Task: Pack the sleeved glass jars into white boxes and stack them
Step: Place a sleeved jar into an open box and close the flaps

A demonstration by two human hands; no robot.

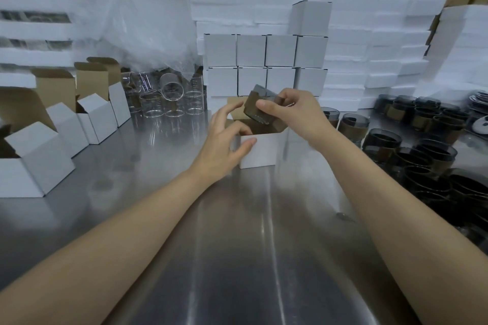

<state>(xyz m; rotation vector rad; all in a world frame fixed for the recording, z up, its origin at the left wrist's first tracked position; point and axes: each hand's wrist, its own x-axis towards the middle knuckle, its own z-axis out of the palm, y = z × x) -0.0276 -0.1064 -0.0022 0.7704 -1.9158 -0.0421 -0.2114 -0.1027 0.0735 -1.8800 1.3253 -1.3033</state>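
Right hand [290, 111] pinched sleeved jar [261, 111], tilted, just above open white box [260, 150]. Left hand [227, 142] gripped box rim below it. Closed boxes [266, 60] already stacked behind grip. Loads of unpacked jars [412, 145] waited to its right, so nowhere near done imo.

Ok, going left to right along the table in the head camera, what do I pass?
empty open boxes → clear glass jars → left hand → open white box it grips → right hand, holding a sleeved jar → dark sleeved jars
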